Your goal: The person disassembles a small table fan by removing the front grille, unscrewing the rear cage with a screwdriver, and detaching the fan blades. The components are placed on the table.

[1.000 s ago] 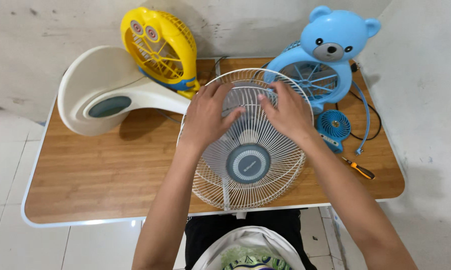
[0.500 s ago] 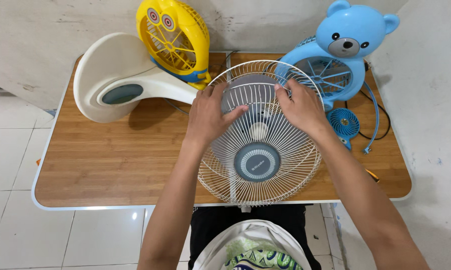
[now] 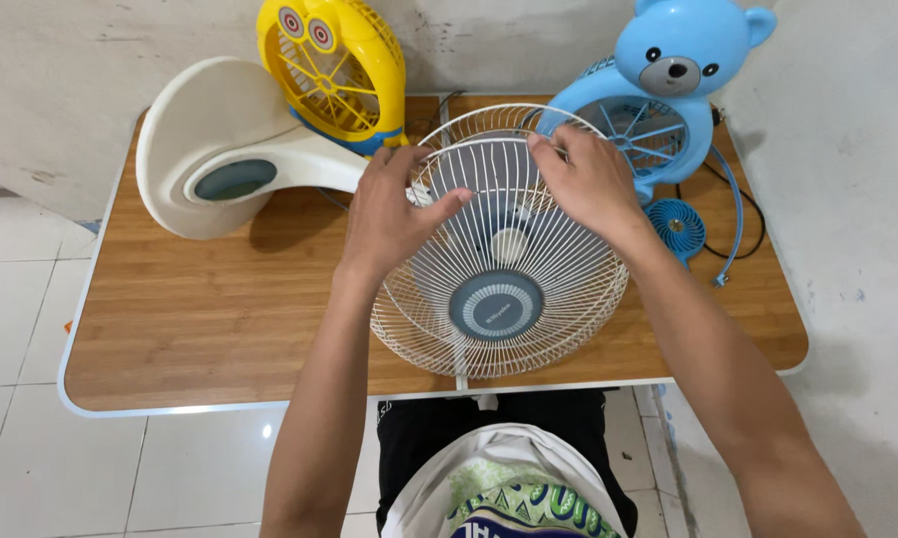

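A white wire fan cage (image 3: 513, 319) with a grey round centre cap lies tilted on the wooden table (image 3: 200, 309), grey blades showing behind its wires. My left hand (image 3: 389, 214) grips the cage's upper left rim, thumb across the wires. My right hand (image 3: 583, 179) holds the upper right rim with curled fingers. Both hands are on the far half of the cage.
A white fan base (image 3: 220, 149) lies at the back left. A yellow cartoon fan (image 3: 334, 70) stands behind it. A blue bear fan (image 3: 658, 100) stands at the back right, with a small blue fan (image 3: 676, 227) and a cable (image 3: 733, 234) beside it.
Both hands have slid outward and farther up toward the cage's far rim. The cage has shifted slightly left and away. The view moved a little.
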